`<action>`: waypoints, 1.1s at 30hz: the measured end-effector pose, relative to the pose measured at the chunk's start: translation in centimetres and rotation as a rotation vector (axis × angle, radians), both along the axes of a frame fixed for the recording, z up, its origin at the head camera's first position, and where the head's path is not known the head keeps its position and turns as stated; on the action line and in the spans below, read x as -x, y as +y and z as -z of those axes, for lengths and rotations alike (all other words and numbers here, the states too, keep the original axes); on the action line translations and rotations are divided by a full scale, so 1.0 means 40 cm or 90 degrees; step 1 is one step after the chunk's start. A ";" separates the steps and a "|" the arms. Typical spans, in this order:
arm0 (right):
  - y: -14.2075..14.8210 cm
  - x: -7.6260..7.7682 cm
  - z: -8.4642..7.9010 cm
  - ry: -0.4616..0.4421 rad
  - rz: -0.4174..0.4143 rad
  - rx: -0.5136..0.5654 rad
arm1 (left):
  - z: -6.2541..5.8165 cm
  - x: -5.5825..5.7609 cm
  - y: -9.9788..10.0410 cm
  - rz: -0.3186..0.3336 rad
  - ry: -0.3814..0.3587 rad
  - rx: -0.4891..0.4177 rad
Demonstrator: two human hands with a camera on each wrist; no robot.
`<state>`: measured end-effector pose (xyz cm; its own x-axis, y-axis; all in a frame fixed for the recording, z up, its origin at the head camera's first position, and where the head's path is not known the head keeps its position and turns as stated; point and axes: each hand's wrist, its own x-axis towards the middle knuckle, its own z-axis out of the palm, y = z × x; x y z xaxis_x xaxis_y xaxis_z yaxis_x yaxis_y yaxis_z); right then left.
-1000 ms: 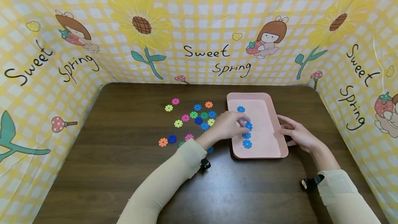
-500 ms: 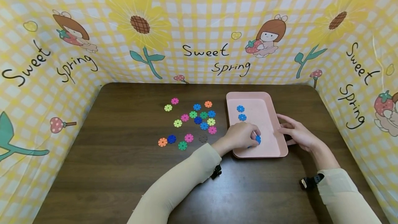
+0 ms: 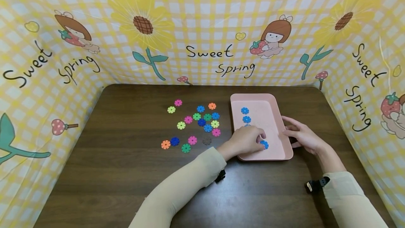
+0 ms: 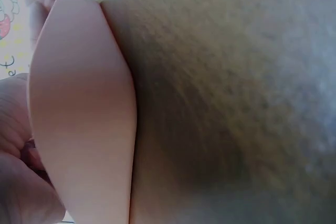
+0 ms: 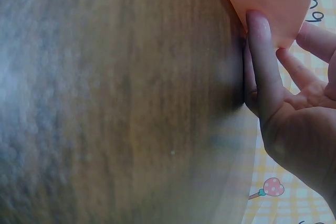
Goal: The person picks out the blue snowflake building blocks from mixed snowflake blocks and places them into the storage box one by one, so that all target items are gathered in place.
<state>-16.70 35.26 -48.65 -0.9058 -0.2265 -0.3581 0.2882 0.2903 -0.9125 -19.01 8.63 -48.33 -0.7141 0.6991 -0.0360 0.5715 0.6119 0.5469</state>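
Note:
A shallow pink tray (image 3: 273,106) lies on the dark wooden table with flower-shaped blue discs in it. Along its left side show two blue discs (image 3: 245,110) (image 3: 246,119) and a sliver of another; the left hand covers the spots nearer the front. That left hand (image 3: 245,140) reaches over the tray's left wall, its thumb tip at the edge of a blue disc (image 3: 264,145) that lies flat near the front. At the tray's right wall the right hand (image 3: 305,137) has extended fingers against the outside. The right wrist view shows a digit (image 5: 260,27) resting on that wall.
Several loose discs in pink, green, yellow, orange and blue are scattered left of the tray, among them a dark grey disc (image 3: 207,141) and an orange disc (image 3: 165,144). Yellow checked cloth (image 3: 205,17) walls in the table's back and sides.
The left hand has moved from the tray's middle toward its front. The blue disc, tilted between its fingers half a second ago, now lies flatter at the thumb. The right hand has stayed put.

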 end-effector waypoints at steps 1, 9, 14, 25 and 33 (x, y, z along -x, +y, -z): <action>0.000 0.001 0.000 -0.001 0.000 0.001 | -0.001 0.000 -0.003 -0.002 0.000 -0.017; 0.000 0.005 -0.003 0.001 -0.003 -0.013 | -0.036 -0.005 -0.063 -0.015 -0.005 -0.115; 0.000 0.006 -0.005 -0.003 0.000 -0.017 | -0.053 -0.013 -0.124 -0.044 -0.007 -0.134; -0.002 -0.002 -0.009 -0.009 0.008 -0.016 | -0.052 -0.035 -0.283 -0.081 -0.011 -0.106; -0.001 -0.001 -0.003 -0.014 0.011 -0.019 | -0.031 -0.050 -0.365 -0.086 -0.023 -0.038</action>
